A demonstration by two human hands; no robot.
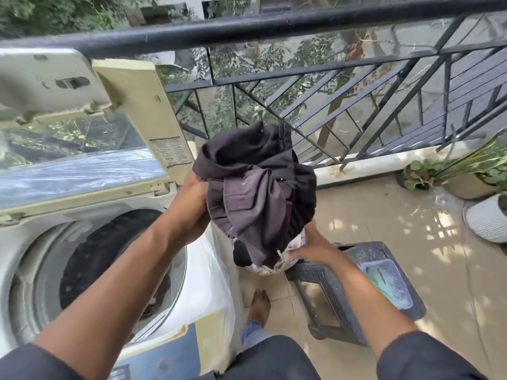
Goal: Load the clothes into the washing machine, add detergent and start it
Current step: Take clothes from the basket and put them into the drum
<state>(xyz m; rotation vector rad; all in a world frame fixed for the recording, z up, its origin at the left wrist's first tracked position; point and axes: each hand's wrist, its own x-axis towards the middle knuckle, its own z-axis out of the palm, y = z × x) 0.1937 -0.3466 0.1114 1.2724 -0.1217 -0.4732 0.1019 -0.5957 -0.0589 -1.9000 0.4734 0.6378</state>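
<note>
A bundle of dark clothes [255, 193], black and purplish with a pale patterned piece at the bottom, is held in the air between the washing machine and a stool. My left hand [192, 204] grips its left side. My right hand [312, 248] supports it from below on the right. The top-loading washing machine [203, 292] stands at the left with its lid [82, 165] folded up and the drum [104, 259] open; something dark lies deep inside the drum.
A dark wicker-pattern plastic stool [356, 286] stands to the right of the machine with a clear packet [386, 281] on its seat. A black metal railing [301, 78] runs behind. Potted plants [466, 171] and a white pot [485, 218] sit at the right. My bare foot [259, 305] is on the tiled floor.
</note>
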